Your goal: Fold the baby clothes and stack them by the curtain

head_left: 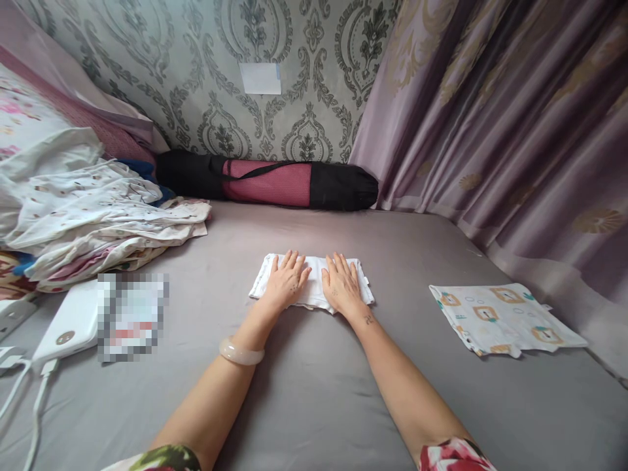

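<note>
A folded white cloth (315, 288) lies on the grey sheet straight ahead of me, with a small tag at its right edge. My left hand (287, 278) rests flat on its left half, fingers spread and pointing away from me. On the right half lies my right hand (342, 284), palm down with fingers apart. Both palms press on the top of the cloth, and neither hand grips it. A pale bangle (241, 353) is on my left wrist. Off to the right lies a folded white cloth with orange animal prints (505, 317).
A heap of clothes (98, 209) is at the left. In front of it are a white power bank (73, 320) with cables and a blurred packet (133, 317). A black and pink mat bag (267, 182) lies along the wall. Purple curtains (466, 118) hang at the right.
</note>
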Motion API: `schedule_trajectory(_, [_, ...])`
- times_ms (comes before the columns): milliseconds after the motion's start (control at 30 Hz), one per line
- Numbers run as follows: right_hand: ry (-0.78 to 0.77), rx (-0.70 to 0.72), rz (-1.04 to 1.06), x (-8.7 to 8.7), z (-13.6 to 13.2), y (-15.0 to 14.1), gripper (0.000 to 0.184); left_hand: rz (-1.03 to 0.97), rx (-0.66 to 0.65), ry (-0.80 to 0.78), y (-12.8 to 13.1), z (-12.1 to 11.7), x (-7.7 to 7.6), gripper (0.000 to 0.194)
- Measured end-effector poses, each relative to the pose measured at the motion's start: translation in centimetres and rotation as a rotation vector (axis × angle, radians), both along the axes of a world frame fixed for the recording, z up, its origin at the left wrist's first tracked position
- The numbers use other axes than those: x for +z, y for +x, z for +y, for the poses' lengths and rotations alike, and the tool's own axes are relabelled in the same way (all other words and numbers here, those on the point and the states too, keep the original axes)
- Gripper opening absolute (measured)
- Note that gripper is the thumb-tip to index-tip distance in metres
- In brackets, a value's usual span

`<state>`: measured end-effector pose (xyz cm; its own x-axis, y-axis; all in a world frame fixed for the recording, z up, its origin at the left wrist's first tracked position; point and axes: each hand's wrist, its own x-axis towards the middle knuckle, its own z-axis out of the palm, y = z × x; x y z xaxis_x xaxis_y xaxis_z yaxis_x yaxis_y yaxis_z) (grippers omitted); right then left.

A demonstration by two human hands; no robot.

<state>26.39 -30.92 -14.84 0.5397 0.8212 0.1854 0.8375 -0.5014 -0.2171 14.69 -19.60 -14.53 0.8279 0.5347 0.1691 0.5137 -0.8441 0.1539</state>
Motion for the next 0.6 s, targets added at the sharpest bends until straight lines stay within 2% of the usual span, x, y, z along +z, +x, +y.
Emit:
schedule_trajectory(167, [-0.04, 0.051, 0.055, -0.06, 0.19, -0.58, 0.052, 0.039, -0.039, -0.065, 0.85, -1.03, -0.65, 0.052])
schedule_trajectory(367, [-0.061, 0.037, 0.061, -0.37, 0.25, -0.73, 0.052, 0.034, -0.041, -0.119, 0.87, -0.97, -0.96, 0.053])
schedule_trajectory(500, [-0.071, 0.028, 0.062, -0.22, 0.25, -0.76, 0.051, -0.035, -0.061, -0.168, 0.76, -0.7, -0.94, 0.05])
schedule_trajectory(600, [-0.107, 0.02, 0.085, 0.37, 0.51, -0.83, 0.051, -0.18, -0.064, -0.253, 0.75, -0.1, -1.02, 0.042])
